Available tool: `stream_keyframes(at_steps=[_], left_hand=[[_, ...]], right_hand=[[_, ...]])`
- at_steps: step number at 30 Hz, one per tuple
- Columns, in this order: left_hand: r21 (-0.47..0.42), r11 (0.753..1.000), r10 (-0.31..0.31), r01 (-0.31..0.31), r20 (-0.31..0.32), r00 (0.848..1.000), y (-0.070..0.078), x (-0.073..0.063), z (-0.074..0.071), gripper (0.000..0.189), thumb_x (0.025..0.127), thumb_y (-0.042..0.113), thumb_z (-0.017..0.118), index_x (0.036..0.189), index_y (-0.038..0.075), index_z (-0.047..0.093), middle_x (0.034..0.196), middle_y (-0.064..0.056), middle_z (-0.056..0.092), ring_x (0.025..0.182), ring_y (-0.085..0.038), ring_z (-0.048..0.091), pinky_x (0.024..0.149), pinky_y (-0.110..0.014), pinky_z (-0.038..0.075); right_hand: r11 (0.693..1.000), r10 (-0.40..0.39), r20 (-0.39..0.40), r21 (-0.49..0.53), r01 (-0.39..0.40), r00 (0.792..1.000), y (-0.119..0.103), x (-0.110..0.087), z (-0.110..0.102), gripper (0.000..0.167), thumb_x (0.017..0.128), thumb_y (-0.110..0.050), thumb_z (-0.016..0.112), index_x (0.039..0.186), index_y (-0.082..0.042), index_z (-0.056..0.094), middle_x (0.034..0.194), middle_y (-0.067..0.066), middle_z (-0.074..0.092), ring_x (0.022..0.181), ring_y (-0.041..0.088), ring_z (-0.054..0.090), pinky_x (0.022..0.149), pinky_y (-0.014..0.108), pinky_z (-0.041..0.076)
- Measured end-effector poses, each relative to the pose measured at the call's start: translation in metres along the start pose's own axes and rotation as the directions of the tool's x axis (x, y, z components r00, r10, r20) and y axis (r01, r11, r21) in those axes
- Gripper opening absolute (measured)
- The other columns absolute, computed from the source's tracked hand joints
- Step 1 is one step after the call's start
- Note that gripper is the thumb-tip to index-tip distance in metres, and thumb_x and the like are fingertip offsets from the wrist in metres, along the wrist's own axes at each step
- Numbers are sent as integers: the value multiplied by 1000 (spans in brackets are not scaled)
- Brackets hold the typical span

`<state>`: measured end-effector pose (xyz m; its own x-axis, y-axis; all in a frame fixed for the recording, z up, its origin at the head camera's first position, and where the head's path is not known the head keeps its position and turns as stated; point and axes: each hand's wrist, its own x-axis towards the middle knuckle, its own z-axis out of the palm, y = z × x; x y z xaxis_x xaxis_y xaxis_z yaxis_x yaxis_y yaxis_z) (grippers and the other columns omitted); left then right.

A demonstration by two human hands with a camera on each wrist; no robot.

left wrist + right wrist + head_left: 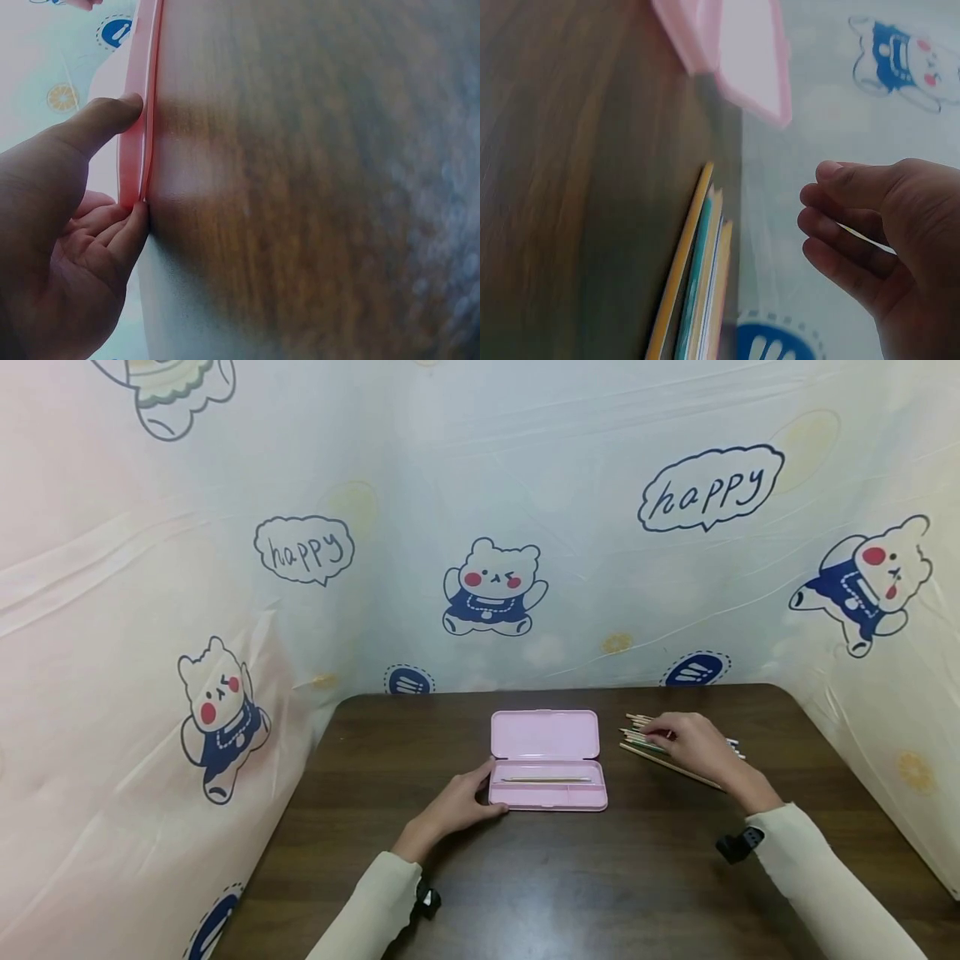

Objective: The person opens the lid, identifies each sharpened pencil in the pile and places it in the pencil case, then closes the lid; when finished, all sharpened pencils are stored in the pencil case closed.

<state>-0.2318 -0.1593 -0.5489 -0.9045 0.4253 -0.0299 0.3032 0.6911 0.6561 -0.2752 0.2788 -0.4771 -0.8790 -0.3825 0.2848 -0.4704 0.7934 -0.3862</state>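
A pink pencil case (545, 735) lies with its lid raised at the middle of the table, a thin pencil (547, 780) in its long compartment. My left hand (457, 802) holds the case by its left end, thumb and fingers at opposite edges in the left wrist view. To the right of the case, my right hand (690, 745) is over several pencils (703, 281), with nothing between its fingers. In the right wrist view its fingers are loosely bent and the thumb is close to the index finger. One plain wooden pencil (667, 765) lies nearest me, slightly apart from the others.
The dark wooden table (570, 877) ends at the back against a hanging cloth (480, 460) printed with bears. The cloth also hangs along both sides of the table.
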Motion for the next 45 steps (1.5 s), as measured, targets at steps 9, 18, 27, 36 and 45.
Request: stream_keyframes(at_steps=[9,18,27,36,45], left_hand=[[10,1000,-10,10,11,1000,-1,0,-1,100,95,52,78,171,17,23,174,-4,35,158,-24,41,124,-47,42],[1,1000,-7,7,10,1000,2,-1,-2,98,96,51,78,171,16,25,173,-6,36,158,-25,42,124,-48,41],[7,1000,-6,6,8,1000,2,-2,-1,98,96,50,78,171,15,26,173,-5,35,158,-25,41,125,-47,41],[7,1000,-9,9,10,1000,1,-1,-1,98,96,52,77,171,16,26,174,-6,35,158,-25,41,125,-48,41],[2,1000,-4,4,9,1000,1,-1,-1,97,95,48,79,171,17,26,174,-4,35,158,-25,41,124,-47,41]], right_hand=[[996,90,71,-16,-89,993,36,-17,-7,15,99,-6,73,110,-4,82,107,15,81,91,26,74,78,50,63],[993,115,110,-38,-112,987,64,-31,-7,12,98,-2,72,104,-2,82,100,16,80,84,25,74,72,47,62],[990,132,136,-75,-123,982,82,-44,-1,12,94,0,73,98,-6,82,99,14,80,84,23,72,74,50,62],[990,108,110,-99,-98,988,83,-48,2,12,90,4,75,94,-6,80,93,11,78,81,21,70,72,51,60],[973,173,133,-180,-148,976,85,-55,0,6,90,-5,80,91,-7,75,84,5,70,73,19,58,68,47,55]])
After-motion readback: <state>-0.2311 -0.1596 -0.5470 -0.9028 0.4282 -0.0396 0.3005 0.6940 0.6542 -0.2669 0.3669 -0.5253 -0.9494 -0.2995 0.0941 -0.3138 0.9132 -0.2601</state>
